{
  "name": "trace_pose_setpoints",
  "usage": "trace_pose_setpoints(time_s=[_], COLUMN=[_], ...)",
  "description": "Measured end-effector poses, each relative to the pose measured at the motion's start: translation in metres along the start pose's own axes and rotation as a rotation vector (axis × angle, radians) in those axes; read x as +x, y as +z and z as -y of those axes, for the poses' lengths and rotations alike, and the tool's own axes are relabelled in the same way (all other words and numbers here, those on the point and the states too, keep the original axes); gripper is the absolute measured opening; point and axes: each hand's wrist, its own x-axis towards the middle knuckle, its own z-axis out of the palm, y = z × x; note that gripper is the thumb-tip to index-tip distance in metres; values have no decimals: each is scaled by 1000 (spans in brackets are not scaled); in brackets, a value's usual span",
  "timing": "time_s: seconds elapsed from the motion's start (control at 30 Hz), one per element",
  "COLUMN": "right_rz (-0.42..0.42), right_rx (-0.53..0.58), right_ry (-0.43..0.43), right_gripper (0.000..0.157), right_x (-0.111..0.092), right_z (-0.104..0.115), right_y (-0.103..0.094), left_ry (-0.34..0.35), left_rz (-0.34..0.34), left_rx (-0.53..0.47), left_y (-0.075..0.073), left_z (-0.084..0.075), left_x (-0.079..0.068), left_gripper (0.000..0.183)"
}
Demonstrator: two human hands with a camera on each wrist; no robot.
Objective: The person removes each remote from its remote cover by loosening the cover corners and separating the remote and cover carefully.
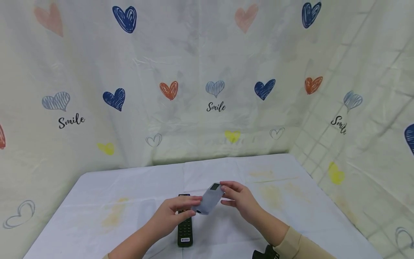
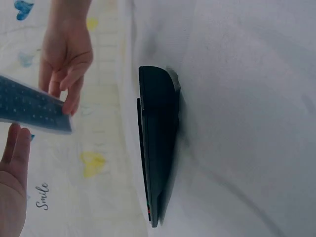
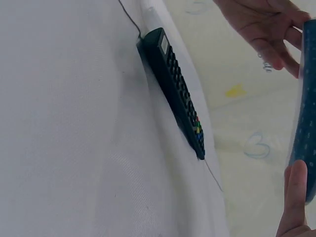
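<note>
A slim remote control [image 1: 209, 201] is held tilted above the table between both hands. Its upward side is pale grey with a small dark rectangle at one end; its dark blue underside in the left wrist view [image 2: 34, 104] carries rows of small pale marks. My left hand [image 1: 169, 215] pinches the near end between thumb and fingers. At the far end, the fingertips of my right hand [image 1: 240, 199] pinch the edge. Below lies a black remote control [image 1: 185, 230], keys up, partly hidden by the left hand; the right wrist view shows its coloured keys [image 3: 198, 127].
White cloth [image 1: 129, 223] with faint yellowish patches covers the table. Behind it hangs a pale sheet [image 1: 194, 122] printed with hearts and "Smile". A black object [image 1: 266, 253] with pale lettering shows at the bottom edge by the right sleeve.
</note>
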Motion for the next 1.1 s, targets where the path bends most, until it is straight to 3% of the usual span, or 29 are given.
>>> trace_pose_setpoints(time_s=[0.23, 0.43, 0.73, 0.93, 1.1], right_rz=[-17, 4, 21, -19, -27], right_rx=[20, 48, 138, 72, -26], right_ry=[5, 14, 80, 74, 31], right_gripper=[39, 52, 51, 55, 56], right_x=[1, 2, 3, 5, 7], right_z=[3, 11, 15, 16, 19], right_y=[4, 7, 11, 12, 13], left_ry=[37, -13, -63, -92, -162], left_rz=[59, 101, 118, 163, 170], left_rx=[73, 98, 152, 193, 150], left_y=[1, 1, 0, 1, 1], left_z=[3, 4, 6, 11, 16], left_x=[-2, -4, -4, -5, -1], left_gripper=[39, 38, 34, 37, 47])
